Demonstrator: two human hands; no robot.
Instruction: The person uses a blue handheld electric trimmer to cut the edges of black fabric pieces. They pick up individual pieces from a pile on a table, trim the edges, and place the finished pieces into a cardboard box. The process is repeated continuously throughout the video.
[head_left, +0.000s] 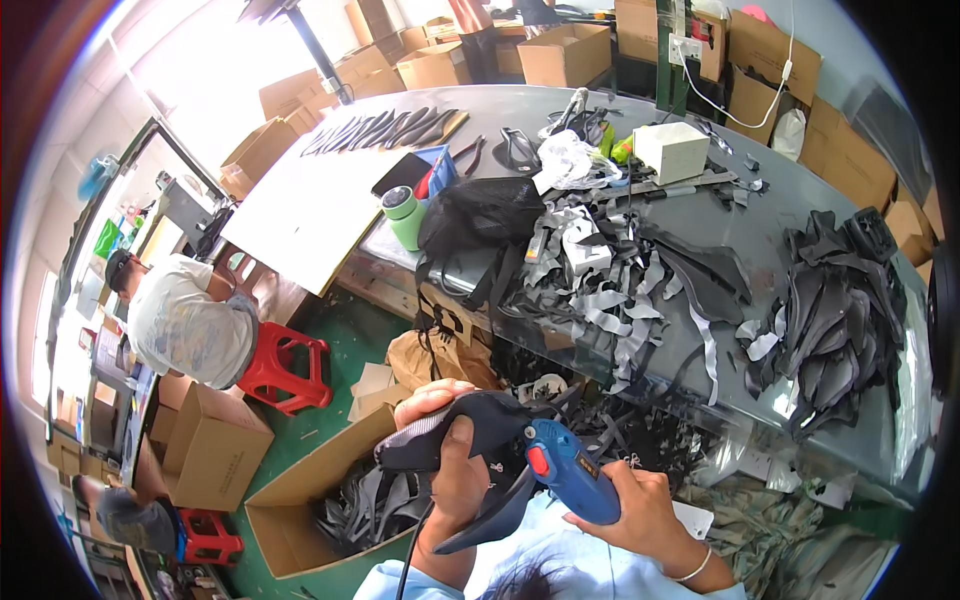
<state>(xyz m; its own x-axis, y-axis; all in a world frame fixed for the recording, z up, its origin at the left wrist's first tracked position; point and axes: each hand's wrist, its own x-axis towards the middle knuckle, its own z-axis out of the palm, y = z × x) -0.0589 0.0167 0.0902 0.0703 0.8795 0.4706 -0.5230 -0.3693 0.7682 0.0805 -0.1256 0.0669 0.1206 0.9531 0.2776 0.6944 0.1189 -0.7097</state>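
Observation:
My left hand [462, 490] is wrapped round a dark grey curved piece [485, 422] of padded-looking material, its thumb lying across the near face. A dark flap of material hangs down beside that wrist. In my right hand [645, 508] is a blue handheld power tool [572, 472] with a red button, gripped by its body. The tool's round metal head meets the right end of the curved piece; whether it touches cannot be made out. Below and left of my hands stands an open cardboard box [278, 525] holding dark curved strips [375, 505].
Grey offcuts [610, 300] cover the near middle of the table [770, 260]. A pile of dark pieces [840, 310] lies at right. A black bag [480, 215] and green bottle [403, 218] stand left. Another person [190, 315] sits at far left on a red stool [285, 365].

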